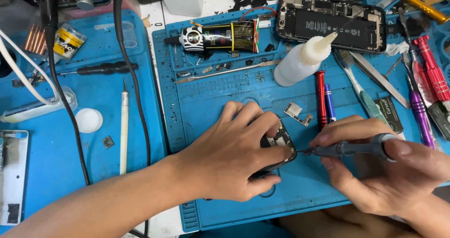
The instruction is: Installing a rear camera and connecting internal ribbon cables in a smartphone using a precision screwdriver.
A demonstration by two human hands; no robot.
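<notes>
Head view of a phone repair bench. Our left hand (234, 153) lies palm down over an opened phone (280, 142), fingers curled round its top and near edges and pinning it to the blue silicone work mat (220, 92); only the phone's right end, with exposed dark internals, shows past the fingers. Our right hand (375, 167) grips a grey precision screwdriver (349, 148) between thumb and fingers, held almost level, its fine tip touching the phone's exposed right edge.

Just above the phone, a small bent metal bracket (297, 113) rests on the mat. To its right stand a red screwdriver (320, 97) and a blue one (330, 102), side by side. Farther up, a white squeeze bottle (300, 60) lies tilted, nozzle toward a second opened phone (330, 22) whose black battery faces us. Left of the bottle, a long thin metal spudger (227, 72) lies across the mat below a black and yellow tube (220, 37).

At the right edge we see tweezers (379, 78), a green-handled brush (361, 88), and purple (419, 111) and red drivers (433, 69). On the left, a second blue mat (101, 111) carries a white-handled pick (124, 125), a black screwdriver (103, 68), a small white round cap (88, 120) and a black cable (136, 88).
</notes>
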